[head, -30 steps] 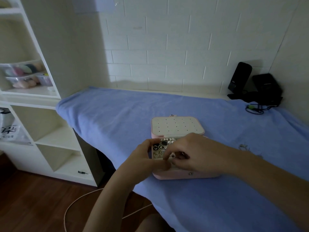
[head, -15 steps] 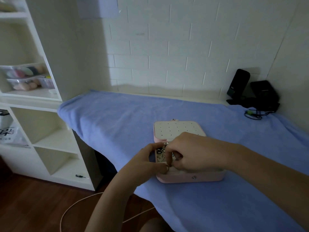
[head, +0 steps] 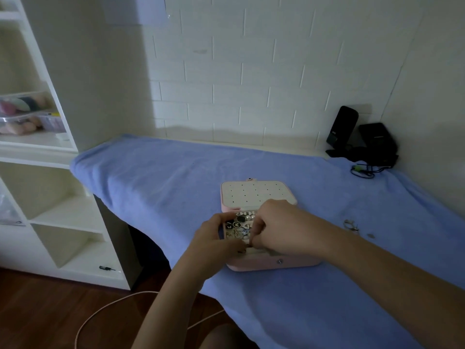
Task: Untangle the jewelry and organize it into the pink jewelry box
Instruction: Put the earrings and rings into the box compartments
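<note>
While left hand (head: 216, 239) and right hand (head: 279, 224), both curled, pinch together over the front-left tray of the open pink jewelry box (head: 274, 264) on the blue towel (head: 156, 177) (held item too small to tell), loose jewelry (head: 351, 225) lies on towel rightward of box, nearer the right hand.

- No text, brand or number can be read.
- Black device (head: 342, 129), far right behind the pink jewelry box (head: 276, 264): pale mark, too small to read.
</note>
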{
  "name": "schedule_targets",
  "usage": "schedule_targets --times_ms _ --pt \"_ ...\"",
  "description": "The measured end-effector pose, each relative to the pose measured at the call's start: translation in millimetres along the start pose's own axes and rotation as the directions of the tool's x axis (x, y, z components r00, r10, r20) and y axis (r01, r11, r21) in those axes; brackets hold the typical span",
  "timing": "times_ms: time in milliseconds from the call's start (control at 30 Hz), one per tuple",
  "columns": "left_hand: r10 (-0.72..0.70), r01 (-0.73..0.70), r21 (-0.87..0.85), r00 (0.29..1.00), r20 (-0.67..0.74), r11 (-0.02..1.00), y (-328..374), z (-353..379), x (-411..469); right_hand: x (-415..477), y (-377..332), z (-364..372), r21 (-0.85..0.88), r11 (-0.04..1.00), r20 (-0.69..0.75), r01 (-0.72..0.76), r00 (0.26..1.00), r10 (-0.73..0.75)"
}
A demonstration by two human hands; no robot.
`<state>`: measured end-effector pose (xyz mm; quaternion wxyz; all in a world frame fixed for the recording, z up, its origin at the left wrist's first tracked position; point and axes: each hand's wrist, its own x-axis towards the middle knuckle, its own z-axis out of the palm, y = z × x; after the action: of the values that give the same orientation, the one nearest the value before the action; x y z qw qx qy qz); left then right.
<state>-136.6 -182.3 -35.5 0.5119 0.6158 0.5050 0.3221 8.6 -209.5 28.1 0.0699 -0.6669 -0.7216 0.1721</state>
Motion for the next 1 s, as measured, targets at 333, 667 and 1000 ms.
schedule_targets --times_ms 333,667,1000 --pt "0.030 -0.030 0.003 0.999 0.011 1.000 0.4 0.5 -0.7 -7.9 -8.6 -2.0 -0.011 0.997 -0.011 0.072 0.997 -0.073" --pt "0.021 -0.021 0.015 1.000 0.008 1.000 1.7 0.8 -1.1 -12.9 12.3 -24.3 0.445 0.884 0.014 0.145 0.986 -0.168" --pt "0.374 -0.385 -0.043 0.914 -0.158 0.922 16.4 -2.2 -28.0 -39.7 23.0 -26.1 0.818 0.554 -0.108 0.155 0.987 -0.116"
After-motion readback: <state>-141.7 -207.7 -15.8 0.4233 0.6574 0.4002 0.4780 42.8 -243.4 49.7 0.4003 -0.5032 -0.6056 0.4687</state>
